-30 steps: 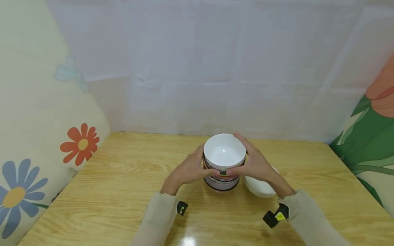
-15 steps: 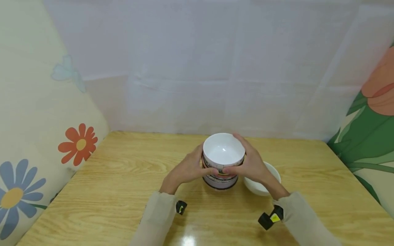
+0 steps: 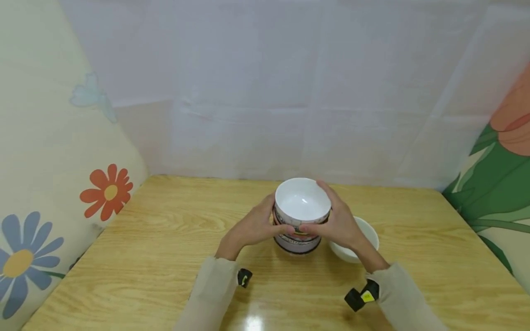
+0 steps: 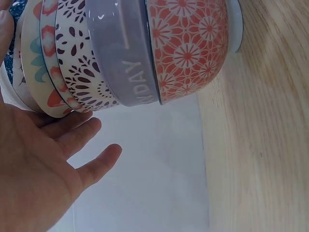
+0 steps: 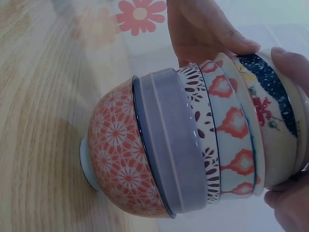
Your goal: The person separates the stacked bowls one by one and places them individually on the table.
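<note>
A tall stack of nested bowls (image 3: 297,243) stands upright on the table, its top bowl (image 3: 302,200) white inside. My left hand (image 3: 258,223) grips the upper bowls from the left, thumb across the front; in the left wrist view its lower fingers (image 4: 104,166) spread away from the stack. From the right my right hand (image 3: 341,223) holds the same upper part, its thumb near the left one. A red flower-patterned bowl (image 5: 123,154) forms the base, under a lilac bowl (image 5: 169,140). Above come a dark-petal patterned bowl, red-and-pale ones and a navy-banded bowl (image 5: 273,92).
A separate white bowl (image 3: 364,232) sits just right of the stack, partly hidden behind my right wrist. The wooden table (image 3: 165,257) meets a pale cloth backdrop (image 3: 248,115) behind, with flower-printed cloth (image 3: 49,151) at the sides.
The stack and both hands stay nearly still. My right forearm has shifted slightly left, so more of the separate white bowl shows.
</note>
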Action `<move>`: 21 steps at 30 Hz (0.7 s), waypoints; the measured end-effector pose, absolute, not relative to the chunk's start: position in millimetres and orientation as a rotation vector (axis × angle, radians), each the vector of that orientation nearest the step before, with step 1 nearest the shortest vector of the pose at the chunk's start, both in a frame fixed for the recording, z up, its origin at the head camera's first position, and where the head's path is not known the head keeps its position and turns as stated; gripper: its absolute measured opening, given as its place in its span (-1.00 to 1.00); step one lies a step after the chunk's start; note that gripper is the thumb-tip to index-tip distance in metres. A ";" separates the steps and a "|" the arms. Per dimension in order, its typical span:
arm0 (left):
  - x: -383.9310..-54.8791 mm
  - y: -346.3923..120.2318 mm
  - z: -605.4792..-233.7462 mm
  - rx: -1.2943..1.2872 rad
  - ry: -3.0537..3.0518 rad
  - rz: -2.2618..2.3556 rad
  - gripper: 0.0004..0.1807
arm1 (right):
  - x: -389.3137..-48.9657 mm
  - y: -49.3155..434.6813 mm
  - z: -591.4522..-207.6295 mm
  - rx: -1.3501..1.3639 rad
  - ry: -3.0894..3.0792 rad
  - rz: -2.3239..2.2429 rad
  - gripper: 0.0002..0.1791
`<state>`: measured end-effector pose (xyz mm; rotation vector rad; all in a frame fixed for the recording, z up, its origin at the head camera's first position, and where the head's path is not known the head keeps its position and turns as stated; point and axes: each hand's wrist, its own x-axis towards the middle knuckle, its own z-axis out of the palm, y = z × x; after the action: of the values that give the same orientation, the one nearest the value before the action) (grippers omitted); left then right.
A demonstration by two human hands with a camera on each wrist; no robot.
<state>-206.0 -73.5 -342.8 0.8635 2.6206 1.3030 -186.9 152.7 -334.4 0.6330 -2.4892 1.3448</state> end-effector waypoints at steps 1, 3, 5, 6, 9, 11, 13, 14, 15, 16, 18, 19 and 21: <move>-206.4 -73.0 -342.5 0.867 2.618 1.305 0.11 | -187.4 153.0 -334.9 0.627 -2.480 1.342 0.17; -207.2 -72.2 -342.1 0.873 2.620 1.305 0.11 | -188.0 153.6 -335.8 0.616 -2.461 1.341 0.16; -206.9 -72.1 -342.0 0.867 2.624 1.297 0.11 | -188.1 154.1 -336.4 0.610 -2.454 1.334 0.16; -206.5 -72.2 -341.9 0.866 2.625 1.298 0.11 | -188.2 154.4 -336.6 0.614 -2.451 1.336 0.16; -205.2 -73.4 -342.7 0.874 2.622 1.298 0.09 | -187.8 154.2 -335.9 0.632 -2.446 1.342 0.17; -204.4 -74.0 -343.1 0.889 2.620 1.306 0.07 | -188.4 154.0 -333.6 0.643 -2.429 1.352 0.16; -204.3 -74.0 -342.9 0.901 2.615 1.313 0.08 | -189.1 154.3 -330.1 0.649 -2.404 1.370 0.15; -204.2 -74.2 -342.7 0.902 2.612 1.316 0.08 | -189.4 154.6 -327.8 0.655 -2.388 1.382 0.15; -204.1 -74.2 -342.4 0.902 2.611 1.315 0.08 | -189.9 154.8 -325.6 0.657 -2.376 1.389 0.15; -204.1 -74.2 -342.1 0.899 2.611 1.315 0.08 | -190.3 155.1 -323.6 0.661 -2.365 1.403 0.14; -204.6 -74.0 -341.6 0.888 2.612 1.310 0.09 | -190.4 155.9 -319.9 0.674 -2.352 1.425 0.15; -204.9 -73.8 -341.8 0.885 2.615 1.305 0.10 | -190.2 156.5 -318.4 0.678 -2.348 1.435 0.15; -205.9 -73.1 -342.4 0.895 2.623 1.294 0.10 | -188.9 158.5 -316.3 0.684 -2.340 1.459 0.15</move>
<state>-205.9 -73.1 -342.4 0.8952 2.6228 1.2943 -188.9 158.5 -316.3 0.6836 -2.3400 1.4585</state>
